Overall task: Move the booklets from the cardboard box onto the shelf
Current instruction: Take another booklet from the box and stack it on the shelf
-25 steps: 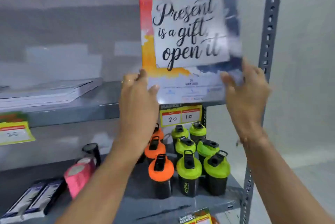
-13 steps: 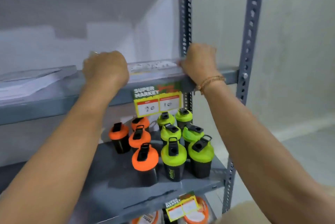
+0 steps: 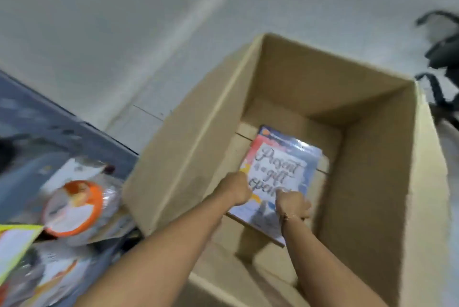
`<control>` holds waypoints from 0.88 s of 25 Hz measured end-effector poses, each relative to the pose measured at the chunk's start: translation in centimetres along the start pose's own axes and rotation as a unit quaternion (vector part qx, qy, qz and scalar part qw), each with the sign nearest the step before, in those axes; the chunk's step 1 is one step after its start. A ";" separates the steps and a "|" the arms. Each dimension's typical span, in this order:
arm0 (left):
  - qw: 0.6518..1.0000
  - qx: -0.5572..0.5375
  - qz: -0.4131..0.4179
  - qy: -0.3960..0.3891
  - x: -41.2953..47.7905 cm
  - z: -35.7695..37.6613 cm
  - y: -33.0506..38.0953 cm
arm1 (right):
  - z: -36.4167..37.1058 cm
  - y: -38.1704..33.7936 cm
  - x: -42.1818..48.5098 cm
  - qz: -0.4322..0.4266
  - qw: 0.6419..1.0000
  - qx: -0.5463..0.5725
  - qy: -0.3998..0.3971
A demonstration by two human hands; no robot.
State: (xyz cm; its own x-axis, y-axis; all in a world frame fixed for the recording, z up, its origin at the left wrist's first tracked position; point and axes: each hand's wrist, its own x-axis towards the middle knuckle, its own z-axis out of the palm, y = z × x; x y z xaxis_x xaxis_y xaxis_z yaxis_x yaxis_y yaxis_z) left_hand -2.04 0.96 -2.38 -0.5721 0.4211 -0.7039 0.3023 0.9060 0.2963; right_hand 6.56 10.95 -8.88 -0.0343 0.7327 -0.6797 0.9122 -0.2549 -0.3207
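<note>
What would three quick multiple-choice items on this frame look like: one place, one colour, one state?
1. Where does the booklet lie?
A. on the cardboard box floor
B. on the shelf
C. on the room floor

2. What colour rims the round packaged item left of the box?
A. green
B. orange
C. purple

3. Where are the hands?
A. both down inside the box at the booklet
B. both outside the box
C. one on the box rim

Key: 1 A, it rests flat at the bottom. 2 B, its rim is orange. 3 A, left hand and right hand reach its near end.
</note>
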 end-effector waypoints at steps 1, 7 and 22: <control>0.999 0.004 -0.039 -0.019 2.7 2.9 -0.5 | 0.1 1.8 1.7 0.053 0.998 -0.001 -0.028; 0.981 0.006 -0.181 0.063 7.1 9.1 -1.8 | 1.9 4.0 3.9 0.059 0.997 0.053 0.012; 0.808 -0.114 0.098 0.570 -18.7 -9.3 -2.6 | -8.9 -6.6 -18.5 -0.416 0.763 0.452 0.202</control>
State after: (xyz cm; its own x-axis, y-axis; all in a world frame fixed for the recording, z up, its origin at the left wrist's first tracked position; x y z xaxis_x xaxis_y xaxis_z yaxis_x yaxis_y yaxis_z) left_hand 0.80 -8.88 16.02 -0.9003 0.2065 0.3833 0.3980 0.7471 0.5323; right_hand 4.77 4.66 11.71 -0.1518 0.9664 0.2072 -0.0164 0.2072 -0.9782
